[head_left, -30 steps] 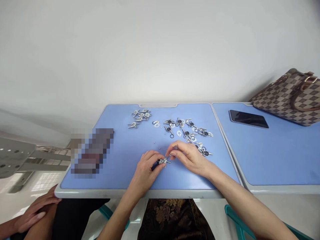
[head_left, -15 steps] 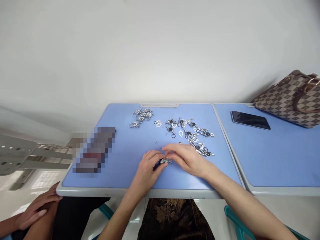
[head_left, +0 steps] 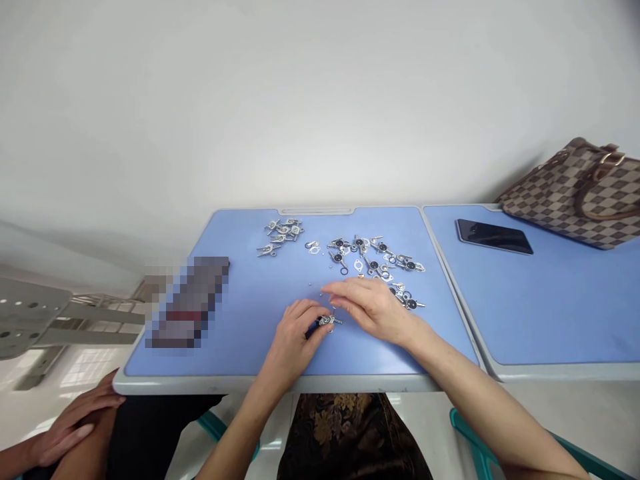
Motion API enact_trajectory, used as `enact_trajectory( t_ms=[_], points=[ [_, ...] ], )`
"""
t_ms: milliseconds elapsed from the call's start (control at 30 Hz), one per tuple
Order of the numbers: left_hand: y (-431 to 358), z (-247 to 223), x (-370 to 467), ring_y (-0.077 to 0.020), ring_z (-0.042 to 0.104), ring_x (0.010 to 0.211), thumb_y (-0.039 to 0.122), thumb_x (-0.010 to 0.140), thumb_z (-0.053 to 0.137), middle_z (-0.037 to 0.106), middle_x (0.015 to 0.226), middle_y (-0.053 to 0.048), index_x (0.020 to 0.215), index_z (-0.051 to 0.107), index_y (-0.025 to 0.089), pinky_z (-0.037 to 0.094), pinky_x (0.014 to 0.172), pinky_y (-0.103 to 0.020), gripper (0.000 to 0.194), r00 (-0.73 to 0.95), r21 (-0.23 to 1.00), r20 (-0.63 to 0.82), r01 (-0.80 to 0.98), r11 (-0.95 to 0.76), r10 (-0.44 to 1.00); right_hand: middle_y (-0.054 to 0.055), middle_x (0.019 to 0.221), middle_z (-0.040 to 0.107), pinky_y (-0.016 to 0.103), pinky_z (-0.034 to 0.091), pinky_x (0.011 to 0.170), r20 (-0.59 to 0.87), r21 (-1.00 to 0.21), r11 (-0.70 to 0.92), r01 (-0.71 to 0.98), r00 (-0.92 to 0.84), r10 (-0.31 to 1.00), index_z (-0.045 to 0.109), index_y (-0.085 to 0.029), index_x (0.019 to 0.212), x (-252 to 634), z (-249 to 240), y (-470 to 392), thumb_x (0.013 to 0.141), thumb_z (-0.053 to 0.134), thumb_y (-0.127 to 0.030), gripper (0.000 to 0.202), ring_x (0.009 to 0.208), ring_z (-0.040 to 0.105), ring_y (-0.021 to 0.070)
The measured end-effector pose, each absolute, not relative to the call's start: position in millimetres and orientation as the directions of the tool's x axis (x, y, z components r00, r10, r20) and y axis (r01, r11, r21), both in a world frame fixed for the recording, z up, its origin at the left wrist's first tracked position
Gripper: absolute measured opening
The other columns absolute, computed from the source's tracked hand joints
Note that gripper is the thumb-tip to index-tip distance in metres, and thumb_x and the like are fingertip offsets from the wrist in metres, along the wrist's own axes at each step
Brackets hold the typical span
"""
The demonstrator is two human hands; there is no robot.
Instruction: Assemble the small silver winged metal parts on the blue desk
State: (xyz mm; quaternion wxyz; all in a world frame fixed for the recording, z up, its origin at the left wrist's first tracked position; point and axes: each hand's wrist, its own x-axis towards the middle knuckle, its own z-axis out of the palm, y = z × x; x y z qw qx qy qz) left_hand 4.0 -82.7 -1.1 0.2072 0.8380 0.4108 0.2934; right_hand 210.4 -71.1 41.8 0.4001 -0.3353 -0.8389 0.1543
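Metal part (head_left: 328,321), one, in left hand (head_left: 294,333).

Single head-worn view, looking forward and down, blue desk (head_left: 240,307) near, white wall (head_left: 320,100) beyond

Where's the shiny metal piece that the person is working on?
In the head view, the metal piece is in the left hand, over the near half of the left blue tabletop, beside the right hand.

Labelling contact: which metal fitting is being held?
The fitting pinched in the left hand, nearest the front table edge; other visible fittings lie farther back.
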Motion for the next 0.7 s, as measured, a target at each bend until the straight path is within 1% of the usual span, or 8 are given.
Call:
enact_trajectory(
  t_ms=[67,133,233,333,400,500,567,700],
  points=[
    [-82.4,-2.4,3.5,-0.02,0.062,0.094,0.027,0.092,0.059,0.067,0.099,-0.003,0.1,0.064,0.023,0.049,0.085,-0.036,0.011,0.488,0.584,0.328,0.568,-0.579,0.809,0.005,0.085,0.072,0.027,0.053,0.066,0.61,-0.487,0.732,0.476,-0.414,0.676,0.065,-0.015,0.105,207.3,37.4,-70.3,0.1,0.049,-0.026,0.02,0.072,0.066,0.0143],
    [-82.2,-3.2,3.2,-0.0198,0.062,0.094,0.027,0.092,0.059,0.066,0.1,-0.003,0.103,0.064,0.024,0.049,0.085,-0.035,0.012,0.491,0.584,0.323,0.569,-0.578,0.809,0.005,0.081,0.072,0.026,0.052,0.062,0.625,-0.461,0.731,0.503,-0.401,0.67,0.065,-0.015,0.097,204.1,34.7,-70.7,0.1,0.05,-0.029,0.021,0.068,0.065,0.0139],
    [-81.9,-2.7,3.3,-0.02,0.062,0.096,0.027,0.093,0.058,0.066,0.101,-0.003,0.102,0.063,0.024,0.049,0.086,-0.036,0.011,0.499,0.593,0.306,0.567,-0.572,0.811,0.008,0.093,0.074,0.026,0.054,0.068,0.617,-0.48,0.737,0.476,-0.413,0.669,0.063,-0.015,0.107,202.7,35.0,-71.7,0.102,0.044,-0.026,0.023,0.078,0.068,0.0147],
    [-81.5,-1.3,3.6,-0.0202,0.062,0.096,0.028,0.092,0.059,0.067,0.099,-0.003,0.099,0.064,0.023,0.049,0.087,-0.036,0.01,0.494,0.605,0.306,0.559,-0.567,0.814,0.008,0.099,0.074,0.029,0.056,0.078,0.589,-0.562,0.731,0.387,-0.434,0.682,0.06,-0.016,0.119,205.9,37.1,-70.8,0.102,0.04,-0.022,0.027,0.088,0.07,0.015],
    [-81.1,-0.3,3.7,-0.0205,0.063,0.095,0.029,0.092,0.059,0.068,0.098,-0.003,0.097,0.064,0.023,0.05,0.086,-0.036,0.01,0.49,0.609,0.305,0.559,-0.563,0.817,0.006,0.095,0.075,0.03,0.056,0.08,0.577,-0.616,0.706,0.35,-0.409,0.707,0.063,-0.017,0.116,208.4,36.7,-68.8,0.101,0.044,-0.023,0.025,0.087,0.07,0.0145],
    [-80.5,1.0,3.9,-0.021,0.063,0.095,0.029,0.091,0.06,0.068,0.098,-0.004,0.097,0.065,0.023,0.051,0.085,-0.036,0.01,0.49,0.606,0.305,0.562,-0.563,0.817,0.004,0.09,0.075,0.026,0.056,0.071,0.58,-0.66,0.666,0.348,-0.327,0.746,0.067,-0.019,0.108,208.9,32.5,-65.5,0.097,0.054,-0.028,0.02,0.076,0.068,0.0124],
    [-80.4,1.6,4.2,-0.0209,0.063,0.094,0.029,0.092,0.059,0.069,0.098,-0.004,0.097,0.065,0.023,0.051,0.084,-0.036,0.01,0.493,0.599,0.304,0.566,-0.566,0.815,0.003,0.09,0.074,0.024,0.055,0.068,0.589,-0.65,0.669,0.361,-0.317,0.743,0.067,-0.019,0.109,206.8,29.3,-64.3,0.097,0.055,-0.029,0.02,0.074,0.067,0.0118],
    [-80.3,2.2,4.8,-0.0201,0.063,0.093,0.028,0.091,0.059,0.068,0.096,-0.003,0.098,0.066,0.023,0.052,0.083,-0.034,0.01,0.495,0.58,0.316,0.574,-0.578,0.809,0.003,0.084,0.074,0.025,0.054,0.07,0.656,-0.544,0.75,0.376,-0.365,0.66,0.066,-0.018,0.111,203.4,28.3,-65.4,0.099,0.05,-0.027,0.022,0.075,0.068,0.0128]
  ],
)
